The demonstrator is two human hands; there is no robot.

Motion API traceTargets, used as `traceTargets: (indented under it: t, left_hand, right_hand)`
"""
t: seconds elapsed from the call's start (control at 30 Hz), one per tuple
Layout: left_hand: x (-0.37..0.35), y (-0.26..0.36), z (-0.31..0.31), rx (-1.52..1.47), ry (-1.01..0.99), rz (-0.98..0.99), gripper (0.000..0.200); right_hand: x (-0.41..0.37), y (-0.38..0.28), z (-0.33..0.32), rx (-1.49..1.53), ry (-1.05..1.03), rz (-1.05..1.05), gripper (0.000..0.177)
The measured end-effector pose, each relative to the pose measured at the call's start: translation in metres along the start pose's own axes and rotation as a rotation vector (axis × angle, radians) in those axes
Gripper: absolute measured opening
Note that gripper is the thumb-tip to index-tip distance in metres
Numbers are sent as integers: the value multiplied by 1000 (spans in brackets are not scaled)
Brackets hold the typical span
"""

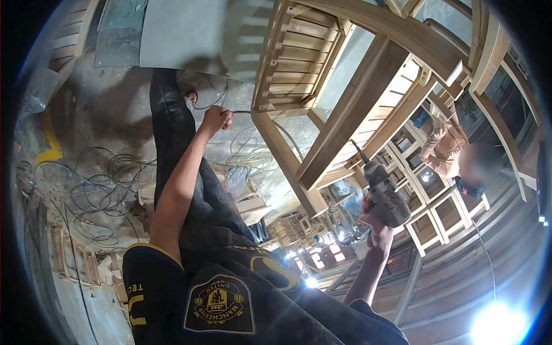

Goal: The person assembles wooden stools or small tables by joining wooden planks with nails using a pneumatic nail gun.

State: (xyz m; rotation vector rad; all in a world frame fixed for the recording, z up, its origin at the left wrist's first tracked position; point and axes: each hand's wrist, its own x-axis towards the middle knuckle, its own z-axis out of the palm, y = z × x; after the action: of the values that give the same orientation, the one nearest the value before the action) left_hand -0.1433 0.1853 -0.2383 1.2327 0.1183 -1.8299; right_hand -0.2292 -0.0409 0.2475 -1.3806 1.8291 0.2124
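My right hand is wrapped around the handle of a dark, dusty power drill. The drill's long thin bit points up and left, beside a broad wooden beam of a wooden furniture frame. Out to the left, my left hand is closed on a thin cable, which runs right behind a wooden leg of the frame. A slatted wooden panel forms part of the same piece. Whether the bit touches the wood cannot be made out.
Another person is among wooden frames at the right. Coiled cables lie on the floor at the left. A pale flat sheet is at the top. A bright lamp shines at the lower right.
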Motion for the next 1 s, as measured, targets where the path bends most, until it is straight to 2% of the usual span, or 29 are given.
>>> traceTargets:
  t: [0.1,0.17,0.2,0.33,0.43,0.47,0.63,0.7,0.83,0.9,0.97,1.0]
  left_hand:
    - [5,14,1,-24,15,-34,32]
    - [0,23,-1,-49,41,-67,31]
    - [0,28,-3,-53,38,-97,31]
    - [-2,45,-4,-82,59,-87,27]
    - [2,36,-5,-25,84,-115,26]
    - [4,33,-3,-23,107,-103,26]
    - [6,27,0,-46,60,-80,26]
    - [6,24,0,-46,67,-95,27]
    - [-2,24,-3,-39,75,-62,28]
    - [-6,23,-2,-16,62,-60,29]
    - [-8,26,-1,10,61,-90,29]
    - [-2,15,-3,12,42,-46,35]
  right_hand:
    - [8,0,-9,24,-63,0,51]
    - [11,-9,4,-9,8,19,49]
    - [13,-20,11,-12,16,52,53]
    - [25,-31,19,-5,-3,72,47]
    - [22,-30,27,81,64,136,48]
    - [23,-25,20,44,28,164,51]
    - [35,-12,4,-153,-15,15,55]
    - [32,-18,15,-30,3,9,55]
    - [35,-17,8,-93,-45,64,53]
    - [29,-24,14,31,-40,117,52]
    - [30,-24,22,13,-11,43,50]
    - [26,-24,23,7,7,12,48]
